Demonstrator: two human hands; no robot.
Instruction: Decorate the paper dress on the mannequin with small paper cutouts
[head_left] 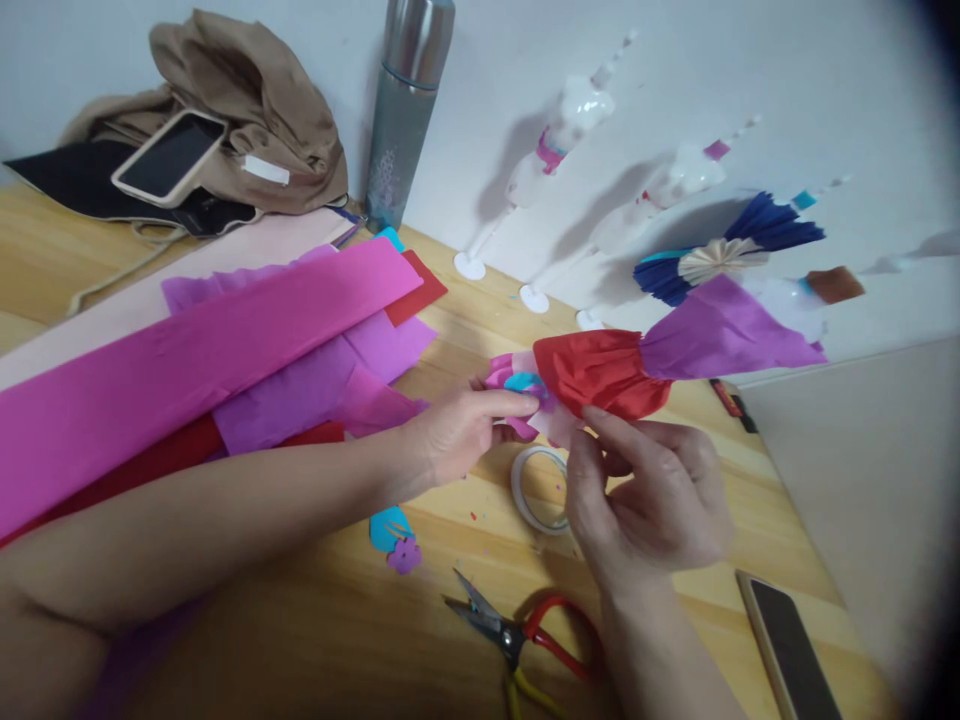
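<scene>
A figure dressed in crepe paper lies sideways in front of me, with a purple top [727,330], a gathered red layer [600,372] and pink paper below it. My left hand [469,430] is closed on the pink lower end, thumb on top beside a small blue paper piece [523,383]. At the lower edge of the red layer, my right hand [652,490] has thumb and index finger close together; whether they pinch anything is hard to see. Below the hands lie a roll of white tape [529,500] and open scissors [510,640] with red and yellow handles.
Pink [202,370] and purple crepe paper [300,390] lie piled at left. A blue scrap [388,528] and purple paper flower [405,555] rest nearby. White stands with figures [559,150] line the wall beside a thermos [405,120]. A phone [791,640] lies at right, a brown bag [247,110] behind.
</scene>
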